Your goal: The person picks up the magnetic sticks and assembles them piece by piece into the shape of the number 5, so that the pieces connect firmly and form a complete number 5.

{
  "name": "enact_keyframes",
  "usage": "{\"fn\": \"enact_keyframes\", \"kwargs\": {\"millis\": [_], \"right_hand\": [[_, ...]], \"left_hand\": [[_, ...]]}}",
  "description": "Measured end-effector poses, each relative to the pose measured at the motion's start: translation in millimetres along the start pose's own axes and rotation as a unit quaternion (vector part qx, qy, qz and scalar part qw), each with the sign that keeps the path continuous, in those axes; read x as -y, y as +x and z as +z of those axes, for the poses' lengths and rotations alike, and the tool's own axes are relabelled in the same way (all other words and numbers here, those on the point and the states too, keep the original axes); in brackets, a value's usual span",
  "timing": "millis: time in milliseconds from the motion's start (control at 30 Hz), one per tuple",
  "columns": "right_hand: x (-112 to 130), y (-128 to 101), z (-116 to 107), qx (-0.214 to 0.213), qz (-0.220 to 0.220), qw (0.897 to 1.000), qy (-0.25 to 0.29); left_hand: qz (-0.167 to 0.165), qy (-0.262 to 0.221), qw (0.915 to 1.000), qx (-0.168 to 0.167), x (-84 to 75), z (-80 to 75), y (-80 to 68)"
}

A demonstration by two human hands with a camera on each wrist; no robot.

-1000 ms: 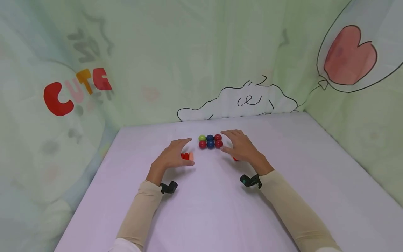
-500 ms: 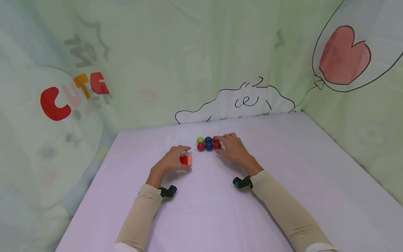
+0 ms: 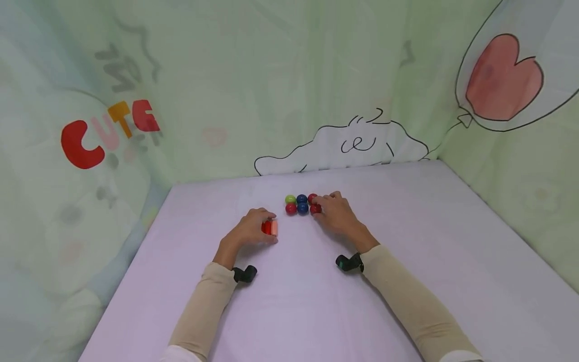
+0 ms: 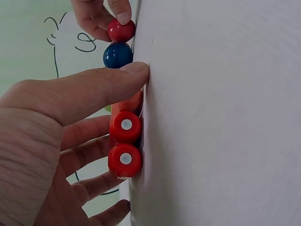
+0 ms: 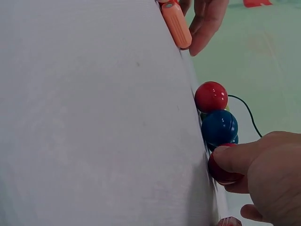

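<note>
Several small balls, red, blue and one green [image 3: 290, 199], lie in a tight cluster [image 3: 302, 203] on the pale lilac table [image 3: 298, 301]. My right hand [image 3: 322, 206] sits at the cluster's right end. Its thumb and fingertips pinch the near-right red ball [image 3: 315, 208] [image 5: 220, 173], next to a blue ball [image 5: 219, 127]. My left hand [image 3: 264, 227] lies left of the cluster and curls round a small bunch of red and orange pegs [image 3: 269, 228] [image 4: 125, 141]. The left thumb [image 4: 117, 80] presses down by the pegs.
Green printed cloth walls [image 3: 289, 90] close in the table at the back and on both sides. Bare tabletop stretches in front of my hands and to the right. A red-and-white piece [image 5: 230, 221] peeks out under my right hand.
My left hand has curled round the pegs. My right hand has dropped from above the cluster's right side, and its fingertips have closed on the red ball.
</note>
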State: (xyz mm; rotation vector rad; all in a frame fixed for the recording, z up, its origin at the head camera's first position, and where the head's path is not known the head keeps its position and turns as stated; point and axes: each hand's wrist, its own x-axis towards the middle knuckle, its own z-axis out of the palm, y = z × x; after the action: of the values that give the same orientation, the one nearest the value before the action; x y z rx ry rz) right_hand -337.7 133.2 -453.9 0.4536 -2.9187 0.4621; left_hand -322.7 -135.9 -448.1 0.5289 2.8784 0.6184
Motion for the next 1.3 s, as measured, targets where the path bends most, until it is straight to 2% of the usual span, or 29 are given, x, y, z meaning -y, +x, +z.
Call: {"fn": "enact_keyframes", "kwargs": {"millis": [100,300,433,733,1067,1300], "right_hand": [[-1,-1,2,0.008,0.003,1.000,0.012],[-2,-1,5,-0.001,0.003,1.000,0.027],[-2,0,5,0.000,0.008,1.000,0.030],[-1,-3,1,0.002,0.019,0.999,0.039],[5,-9,-13,0.007,0.006,0.997,0.079],[8,-19,-21,0.010,0.006,0.994,0.111]], "left_hand": [[-0.002,0.003,1.0000,0.005,-0.2,3.2,0.0],[0.016,0.006,0.9997,-0.019,-0.7,3.1,1.2],[0.025,0.003,0.9995,-0.018,-1.8,1.9,1.7],[0.019,-0.034,0.9991,-0.017,-5.4,0.9,0.0],[0.022,-0.075,0.9969,-0.010,-9.1,-5.7,-2.2],[0.057,-0.090,0.9938,-0.033,-15.4,-5.6,-0.9]]}}
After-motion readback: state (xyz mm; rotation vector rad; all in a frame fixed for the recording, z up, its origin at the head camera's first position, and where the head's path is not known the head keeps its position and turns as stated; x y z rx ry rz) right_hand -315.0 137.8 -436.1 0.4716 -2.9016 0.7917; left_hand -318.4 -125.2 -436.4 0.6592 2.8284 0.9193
